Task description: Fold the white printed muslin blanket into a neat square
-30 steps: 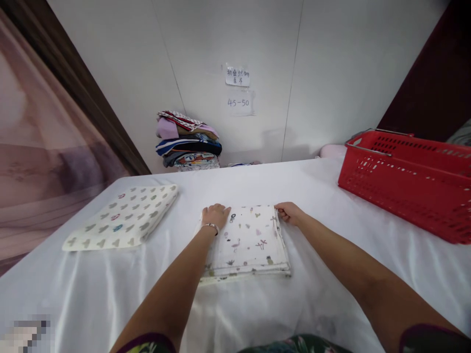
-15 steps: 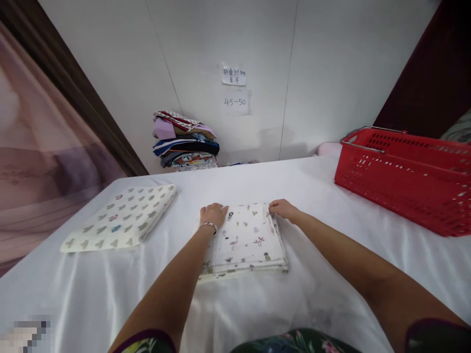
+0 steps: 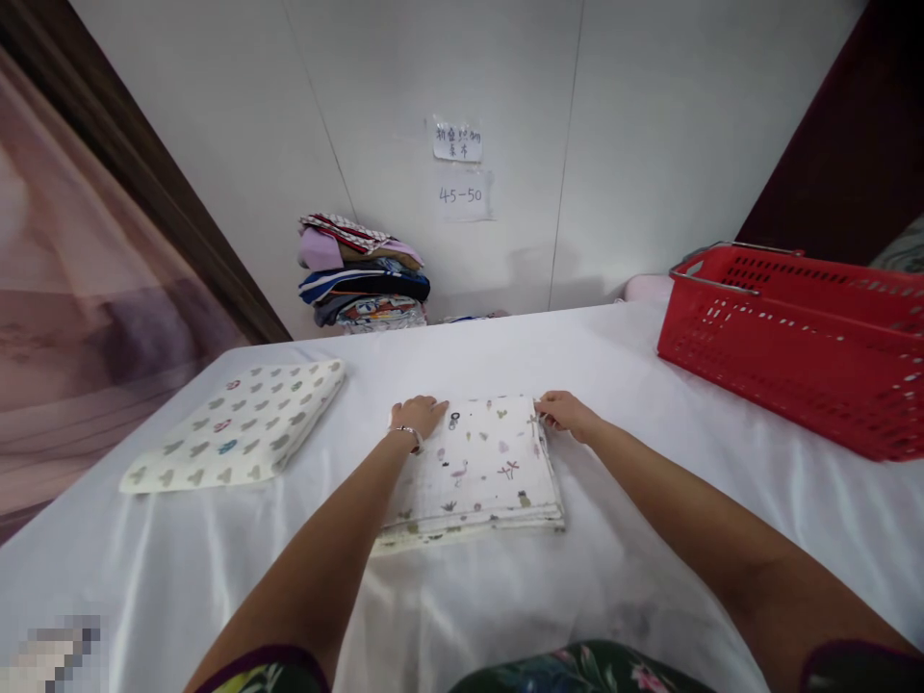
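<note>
In front of me on the white-covered table point(image 3: 462, 616) lies a folded white cloth point(image 3: 480, 462) printed with small flamingos, palm trees and other figures. Its layers show along the near and right edges. My left hand point(image 3: 419, 419), with a bracelet at the wrist, rests flat on the cloth's far left part, fingers stretched out. At the far right corner, the fingers of my right hand point(image 3: 567, 414) pinch the cloth's edge. Off to the left is a second folded cloth point(image 3: 238, 423), cream with grey mouse-head shapes, touched by neither hand.
A red perforated basket point(image 3: 786, 356) with metal handles stands at the right. Behind the table's far edge, a stack of folded fabrics point(image 3: 365, 274) leans near the wall. Two paper notes point(image 3: 462, 195) hang there. A pinkish sheer curtain point(image 3: 87, 318) drapes along the left side.
My right hand has shifted slightly right along the far right corner, still pinching the edge. My left hand has moved slightly left. The cloth's lower left edge now reaches a little further left.
</note>
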Tool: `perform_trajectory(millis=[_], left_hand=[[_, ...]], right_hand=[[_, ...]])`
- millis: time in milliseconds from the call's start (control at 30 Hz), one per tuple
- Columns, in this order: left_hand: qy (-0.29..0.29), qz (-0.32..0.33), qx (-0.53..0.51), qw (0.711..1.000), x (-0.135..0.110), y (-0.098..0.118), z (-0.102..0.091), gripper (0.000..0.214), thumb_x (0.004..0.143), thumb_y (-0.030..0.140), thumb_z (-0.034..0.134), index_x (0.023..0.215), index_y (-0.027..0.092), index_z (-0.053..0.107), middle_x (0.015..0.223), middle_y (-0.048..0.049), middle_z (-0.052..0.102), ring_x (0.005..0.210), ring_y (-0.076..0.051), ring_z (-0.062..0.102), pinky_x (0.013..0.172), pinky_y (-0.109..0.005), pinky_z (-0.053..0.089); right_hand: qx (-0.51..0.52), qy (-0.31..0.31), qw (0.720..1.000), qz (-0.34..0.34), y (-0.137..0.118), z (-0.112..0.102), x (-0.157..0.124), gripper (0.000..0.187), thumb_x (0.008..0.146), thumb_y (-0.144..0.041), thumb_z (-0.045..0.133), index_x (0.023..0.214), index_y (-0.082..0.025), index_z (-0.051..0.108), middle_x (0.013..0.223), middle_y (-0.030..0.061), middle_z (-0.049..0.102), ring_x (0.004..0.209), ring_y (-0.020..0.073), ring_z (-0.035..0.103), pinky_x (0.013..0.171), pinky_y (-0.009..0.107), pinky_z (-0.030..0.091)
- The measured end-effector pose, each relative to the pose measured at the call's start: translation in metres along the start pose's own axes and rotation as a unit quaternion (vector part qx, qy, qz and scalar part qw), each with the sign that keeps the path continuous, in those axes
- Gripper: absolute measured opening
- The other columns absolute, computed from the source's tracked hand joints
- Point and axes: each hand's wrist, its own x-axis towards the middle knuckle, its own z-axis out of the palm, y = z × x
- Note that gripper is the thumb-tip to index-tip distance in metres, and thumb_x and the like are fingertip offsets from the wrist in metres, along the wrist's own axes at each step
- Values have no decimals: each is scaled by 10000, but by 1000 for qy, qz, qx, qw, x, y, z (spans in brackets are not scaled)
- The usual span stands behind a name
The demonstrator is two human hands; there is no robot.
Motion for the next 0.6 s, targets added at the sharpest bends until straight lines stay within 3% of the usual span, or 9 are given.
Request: perform_trajectory(millis=[167, 333, 600], left_hand=[[4, 7, 2, 1000, -3, 0, 1, 506, 858, 543, 245, 1159, 266, 543, 1282, -67, 517, 1159, -240, 463, 998, -419, 246], [19, 5, 8, 1000, -3, -1, 6, 480, 863, 540, 249, 1133, 288, 554, 1278, -56, 524, 1157, -235, 464, 994, -416, 248], [28, 8, -5, 1000, -4, -1, 8, 490, 861, 532, 251, 1144, 263, 548, 1274, -54, 525, 1165, -233, 453, 1020, -417, 214]], right_hand=[[-41, 0, 999, -28, -4, 0, -8, 127, 617, -183, 602, 566, -157, 489, 451, -68, 398, 429, 41, 313, 413, 193, 184], [-51, -30, 997, -40, -4, 4, -15, 239, 558, -161, 620, 463, -157, 401, 401, -88, 294, 438, 33, 246, 431, 193, 155], [16, -61, 998, 0, 5, -6, -21, 206, 648, -251, 582, 603, -183, 393, 500, -44, 434, 435, 54, 375, 384, 190, 137]])
